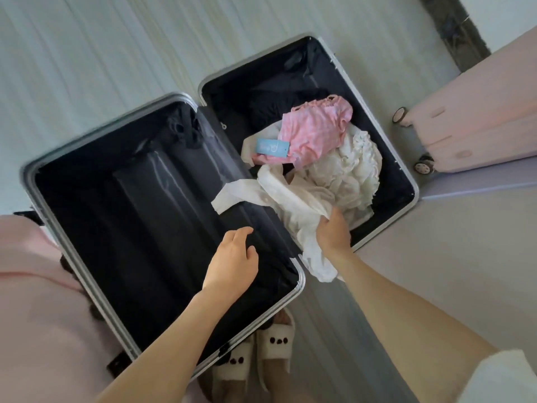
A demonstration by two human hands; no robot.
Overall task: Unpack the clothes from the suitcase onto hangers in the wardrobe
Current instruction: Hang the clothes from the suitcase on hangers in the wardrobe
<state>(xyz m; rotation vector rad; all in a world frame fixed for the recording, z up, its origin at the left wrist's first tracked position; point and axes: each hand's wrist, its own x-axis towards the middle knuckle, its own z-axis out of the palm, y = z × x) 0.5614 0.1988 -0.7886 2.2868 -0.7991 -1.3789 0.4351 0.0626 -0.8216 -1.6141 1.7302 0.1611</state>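
Suitcase (414, 196) lies open flat on the floor, two halves. Left half holds only dark lining and a small dark bundle (184, 126) in its far corner. Right half holds the clothes: pink garment (315, 132) with a blue tag (271, 147) on top, ruffled white garment (354, 167) beside it, dark cloth (279, 106) beneath.

Right hand (332, 232) grips a thin white garment (293, 199) at the near edge of the pile; its loose end drapes over the suitcase rim. Left hand (235, 257) hovers over the left half, fingers relaxed, holding nothing.

Judgement: cloth looks light, limp, sheer, likely to snag on neighbours or trail. Better held at shoulders or collar with both hands, so it opens out for a hanger.
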